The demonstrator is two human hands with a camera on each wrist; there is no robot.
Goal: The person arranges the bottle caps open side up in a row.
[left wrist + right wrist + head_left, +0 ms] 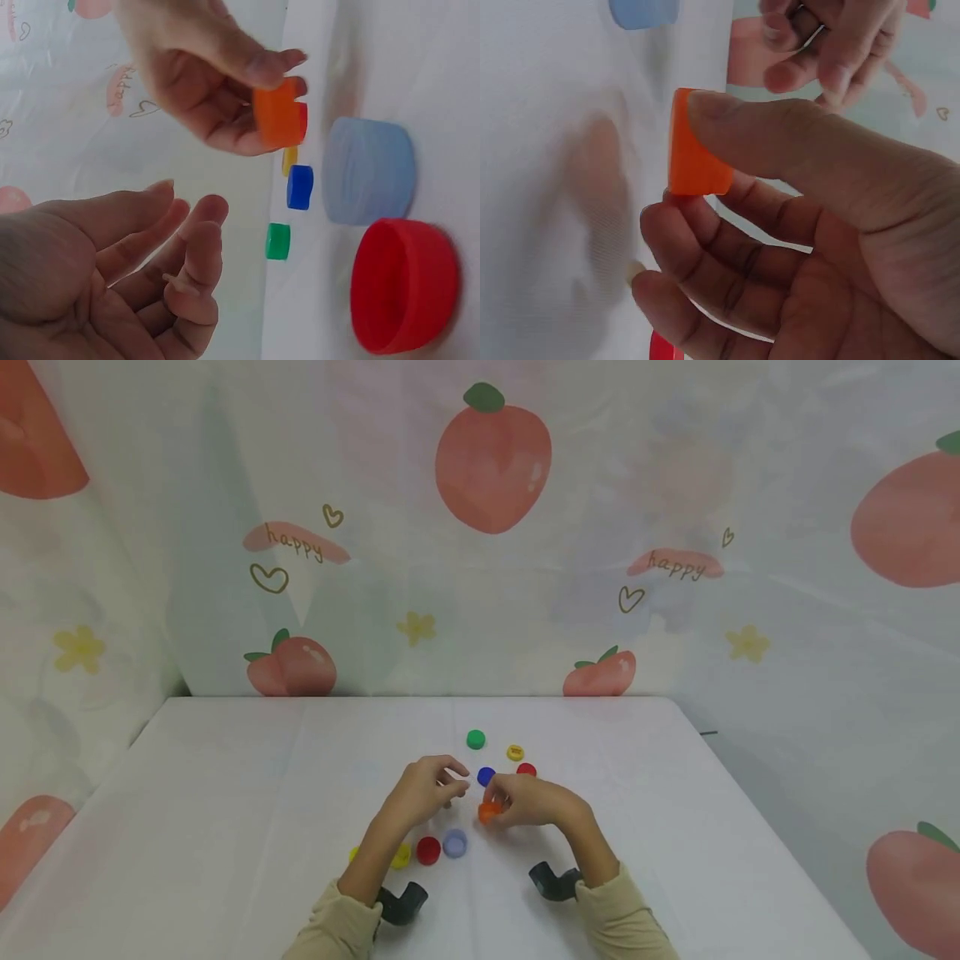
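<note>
My right hand [528, 800] pinches an orange bottle cap [694, 150] between thumb and fingers, held a little above the white table. To its left, my left hand [422, 792] hangs over the table with fingers loosely bent and nothing in them. A blue cap [485, 775] lies just beyond the right hand's fingertips, and a red cap [527, 768] shows behind that hand. On the near side, a light blue cap [367, 171] and a larger-looking red cap [405, 289] sit side by side, the red one's hollow side showing in the left wrist view.
Farther back lie a green cap [476, 739] and a yellow cap [515, 752]. Two yellow caps, one of them [402, 857] beside the near red cap, are partly hidden by my left forearm. Black elbow-shaped pieces [405, 904] show at both wrists. A fruit-patterned curtain [495, 610] hangs behind.
</note>
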